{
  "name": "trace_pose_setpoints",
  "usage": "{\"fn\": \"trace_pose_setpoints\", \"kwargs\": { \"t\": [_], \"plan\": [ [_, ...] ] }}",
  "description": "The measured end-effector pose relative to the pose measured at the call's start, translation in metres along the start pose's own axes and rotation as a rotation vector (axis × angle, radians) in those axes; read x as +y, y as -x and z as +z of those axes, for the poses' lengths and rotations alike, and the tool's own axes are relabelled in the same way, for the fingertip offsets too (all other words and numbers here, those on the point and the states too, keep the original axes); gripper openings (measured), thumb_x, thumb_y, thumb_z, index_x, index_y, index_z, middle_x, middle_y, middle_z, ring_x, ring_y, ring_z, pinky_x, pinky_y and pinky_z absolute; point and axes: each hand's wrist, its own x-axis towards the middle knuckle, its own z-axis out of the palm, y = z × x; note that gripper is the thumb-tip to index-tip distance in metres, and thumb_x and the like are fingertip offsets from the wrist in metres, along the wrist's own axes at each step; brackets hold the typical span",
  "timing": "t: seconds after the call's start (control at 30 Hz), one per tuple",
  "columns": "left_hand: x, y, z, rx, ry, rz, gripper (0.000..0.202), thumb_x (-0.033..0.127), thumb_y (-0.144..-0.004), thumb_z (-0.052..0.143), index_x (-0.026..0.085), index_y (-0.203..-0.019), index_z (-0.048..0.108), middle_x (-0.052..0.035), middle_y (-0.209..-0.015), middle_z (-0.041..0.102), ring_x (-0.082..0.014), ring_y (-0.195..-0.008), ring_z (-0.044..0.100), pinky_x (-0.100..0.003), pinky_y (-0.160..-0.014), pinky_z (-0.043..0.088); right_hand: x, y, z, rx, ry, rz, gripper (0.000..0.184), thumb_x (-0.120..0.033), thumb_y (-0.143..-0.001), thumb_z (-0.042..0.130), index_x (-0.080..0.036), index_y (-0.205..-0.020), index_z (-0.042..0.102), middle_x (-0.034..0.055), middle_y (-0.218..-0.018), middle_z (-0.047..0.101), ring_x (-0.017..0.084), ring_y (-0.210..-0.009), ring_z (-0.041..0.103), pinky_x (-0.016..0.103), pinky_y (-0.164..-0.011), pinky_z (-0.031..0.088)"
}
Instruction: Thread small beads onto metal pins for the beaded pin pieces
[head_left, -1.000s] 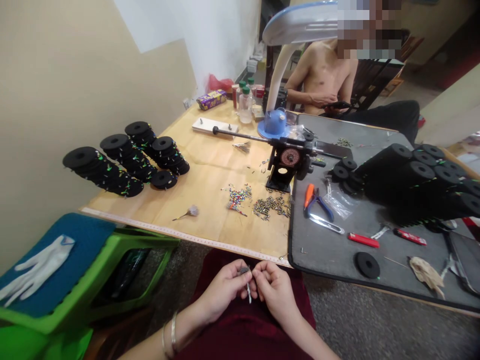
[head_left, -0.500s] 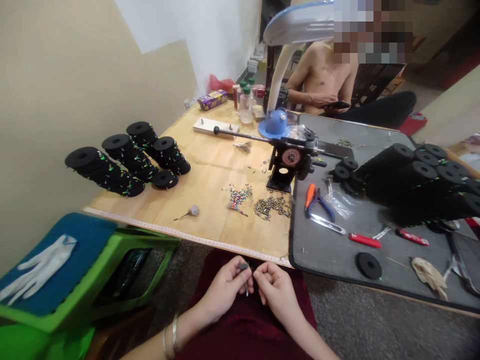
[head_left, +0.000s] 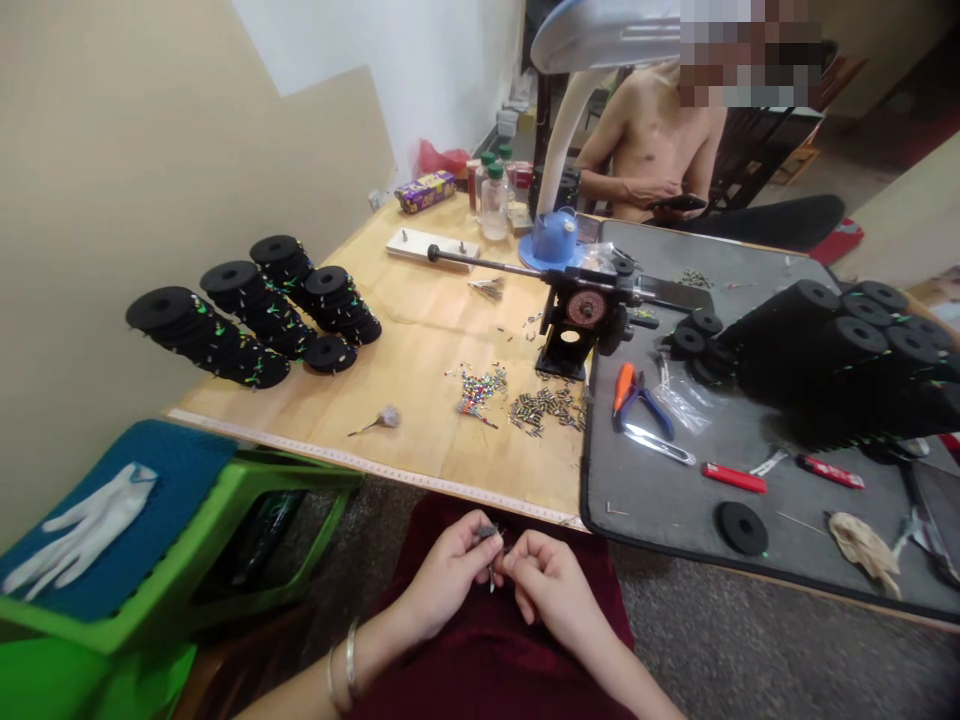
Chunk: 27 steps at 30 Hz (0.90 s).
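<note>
My left hand [head_left: 448,578] is closed in a pinch on a small dark grey piece [head_left: 486,532], above the dark red cloth [head_left: 480,670] over my lap. A thin, pale-tipped bit sticks out below its fingers. Close against it, my right hand [head_left: 549,582] is also pinched; what lies between its fingertips is too small to make out. Both hands are just off the table's front edge. Beyond them on the wood lie a pile of small colourful pieces [head_left: 480,388] and a heap of small metallic pieces [head_left: 546,408].
Black foam spools [head_left: 259,330] stand in stacks at left, with more spools [head_left: 795,350] at right. A black winding device [head_left: 577,310] stands mid-table. Pliers [head_left: 643,405], tweezers [head_left: 660,445] and a red knife [head_left: 733,477] lie on the grey mat [head_left: 660,520]. A person [head_left: 652,150] sits across.
My right hand has shifted slightly left, so its fingertips are now nearer my left hand's. My left hand keeps its pinch. The view has moved a little.
</note>
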Motion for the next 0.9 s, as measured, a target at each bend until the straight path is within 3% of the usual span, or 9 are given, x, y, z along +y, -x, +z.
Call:
{"fn": "trace_pose_setpoints", "kwargs": {
  "t": [0.37, 0.7, 0.9],
  "plan": [
    [0.001, 0.001, 0.000, -0.060, 0.002, 0.001, 0.029, 0.042, -0.078, 0.059, 0.018, -0.070, 0.045, 0.0046, -0.053, 0.050, -0.0092, -0.050, 0.043, -0.023, -0.052, 0.031, -0.002, -0.001, -0.001, -0.015, -0.043, 0.036, 0.017, -0.028, -0.070, 0.057, -0.018, -0.060, 0.046, -0.0041, -0.048, 0.059, 0.002, -0.028, 0.030, 0.017, -0.032, 0.014],
    [0.009, 0.004, 0.000, -0.112, -0.082, 0.065, 0.028, 0.041, -0.081, 0.057, 0.020, -0.070, 0.042, 0.0052, -0.053, 0.049, -0.0102, -0.051, 0.044, -0.024, -0.055, 0.036, 0.001, -0.001, -0.004, 0.008, 0.014, 0.001, 0.033, -0.046, -0.074, 0.060, -0.020, -0.064, 0.044, -0.0119, -0.035, 0.039, 0.003, -0.029, 0.024, 0.017, -0.034, 0.015],
    [0.010, 0.007, -0.001, -0.094, -0.257, 0.136, 0.022, 0.035, -0.085, 0.052, 0.019, -0.071, 0.045, 0.0033, -0.057, 0.051, -0.0114, -0.054, 0.046, -0.024, -0.057, 0.037, 0.000, 0.001, -0.008, 0.047, 0.108, -0.081, 0.033, -0.049, -0.079, 0.057, -0.019, -0.072, 0.046, -0.0116, -0.036, 0.041, 0.005, -0.031, 0.029, 0.018, -0.037, 0.020]
  ]
}}
